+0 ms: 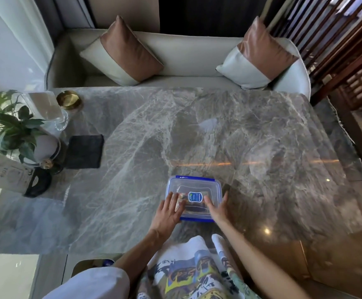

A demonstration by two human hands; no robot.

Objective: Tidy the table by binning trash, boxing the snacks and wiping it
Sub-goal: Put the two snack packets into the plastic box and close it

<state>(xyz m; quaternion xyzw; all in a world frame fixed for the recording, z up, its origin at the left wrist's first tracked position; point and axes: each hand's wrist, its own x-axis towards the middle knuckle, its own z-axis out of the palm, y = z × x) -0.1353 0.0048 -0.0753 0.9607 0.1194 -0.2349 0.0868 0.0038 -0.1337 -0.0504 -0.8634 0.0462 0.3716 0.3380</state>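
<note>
**Blue-rimmed box under two flat hands**

Packets inside the clear plastic snack box with a blue-rimmed lid (194, 198) are blurred and partly covered, so they cannot be counted. A pale opening below the near table edge is half hidden by a white sleeve (93, 283) and cannot be identified.

One box, one folded dark grey cloth (84, 151), one round gold bowl (69, 100) and two brown-and-cream cushions (125, 52) are seen.

The left hand (168, 212) and right hand (216, 209) are laid on the lid with fingers straight, nothing gripped.

The box is set close to the near edge of the grey marble table (262, 137). Open marble lies beyond it and to the right, and the cloth is well apart at the left.
</note>
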